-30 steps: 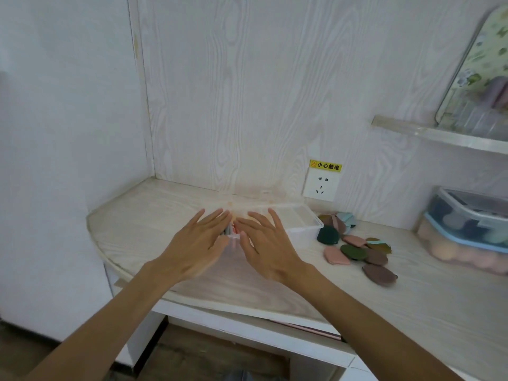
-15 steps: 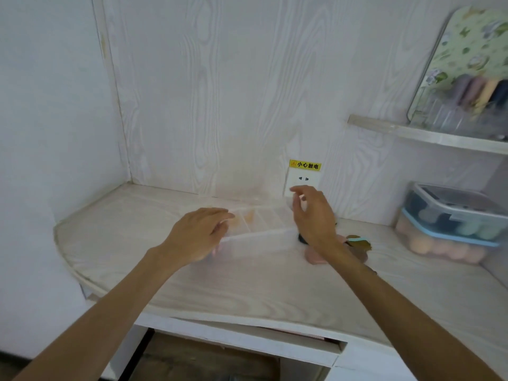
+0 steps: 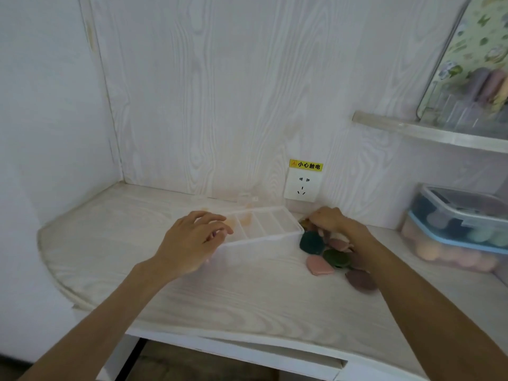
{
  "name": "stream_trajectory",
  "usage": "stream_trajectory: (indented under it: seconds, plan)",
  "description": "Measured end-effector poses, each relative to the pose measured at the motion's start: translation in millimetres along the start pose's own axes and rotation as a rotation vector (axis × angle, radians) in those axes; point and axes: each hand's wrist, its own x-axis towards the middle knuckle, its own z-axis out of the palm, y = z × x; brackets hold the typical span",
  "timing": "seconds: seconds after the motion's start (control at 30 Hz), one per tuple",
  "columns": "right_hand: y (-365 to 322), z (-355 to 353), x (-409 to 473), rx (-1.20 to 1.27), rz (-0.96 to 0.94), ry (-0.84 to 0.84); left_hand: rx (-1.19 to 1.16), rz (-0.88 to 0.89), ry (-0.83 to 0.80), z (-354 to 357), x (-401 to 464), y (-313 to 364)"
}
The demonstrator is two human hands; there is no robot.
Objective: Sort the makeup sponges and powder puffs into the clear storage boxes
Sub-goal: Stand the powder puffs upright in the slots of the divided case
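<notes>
1. A clear divided box is sitting open on the white desk, close to the back wall, with its lid lying flat behind it.
2. The left hand is resting at the box's left end, its fingers loosely curled over the rim; I cannot tell whether they are gripping it.
3. The right hand is reaching down onto the pile of powder puffs just beside the box's right end, fingers bent onto the far puffs; whether they are pinching one I cannot tell.
4. A stacked box of sponges is standing at the desk's right edge, below a shelf.
5. A wall socket is sitting behind the puffs.
</notes>
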Motion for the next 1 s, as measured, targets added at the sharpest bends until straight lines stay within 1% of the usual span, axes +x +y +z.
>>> stream_trajectory:
  seconds: [0.1, 0.13, 0.17, 0.23, 0.27, 0.3, 0.33, 0.4, 0.47, 0.6, 0.67, 0.7, 0.8, 0.87, 0.9, 0.93, 0.97, 1.0]
  plan:
    - [-1, -21, -8, 0.133, 0.000, -0.068, -0.042, -0.033, 0.024, 1, 0, 0]
    - [3, -26, -9, 0.161, 0.007, -0.068, -0.046, -0.039, 0.025, 0, 0, 2]
    - [7, -29, -9, 0.206, 0.022, -0.025, -0.046, -0.040, 0.031, 0, 0, 2]
    - [19, -29, -6, 0.286, 0.100, 0.181, -0.059, -0.052, 0.048, 0, 0, 3]
    - [26, -26, -4, 0.276, 0.161, 0.257, -0.070, -0.056, 0.054, 0, 1, 3]
    - [30, -21, -2, 0.253, 0.221, 0.261, -0.085, -0.055, 0.058, -1, 1, 2]
    - [33, -15, -1, 0.240, 0.270, 0.215, -0.103, -0.059, 0.054, -1, 2, 2]
    - [37, -3, -1, 0.258, 0.305, 0.142, -0.139, -0.079, 0.041, -4, 3, 2]
    - [38, 3, -2, 0.306, 0.282, 0.206, -0.172, -0.110, 0.032, -5, 6, 2]
    - [38, 1, -10, 0.312, 0.255, 0.426, -0.145, -0.124, 0.035, -5, 5, 4]
    - [36, 3, -17, 0.313, 0.212, 0.516, -0.166, -0.158, 0.053, -6, 5, 7]
    - [35, 4, -19, 0.353, 0.188, 0.542, -0.194, -0.186, 0.050, -6, 5, 7]
    - [21, -4, -26, 0.545, 0.120, 0.578, -0.276, -0.267, -0.016, -8, 7, 6]
    - [-3, -19, -37, 0.706, 0.024, 0.622, -0.329, -0.335, -0.028, -8, 10, 6]
    - [-20, -26, -46, 0.805, -0.054, 0.616, -0.346, -0.365, -0.019, -9, 11, 6]
    - [-39, -31, -58, 0.889, -0.143, 0.571, -0.362, -0.386, -0.007, -9, 12, 7]
    - [-60, -33, -71, 0.916, -0.230, 0.503, -0.371, -0.396, 0.005, -9, 12, 7]
    - [-79, -31, -82, 0.877, -0.294, 0.431, -0.366, -0.397, 0.010, -9, 12, 8]
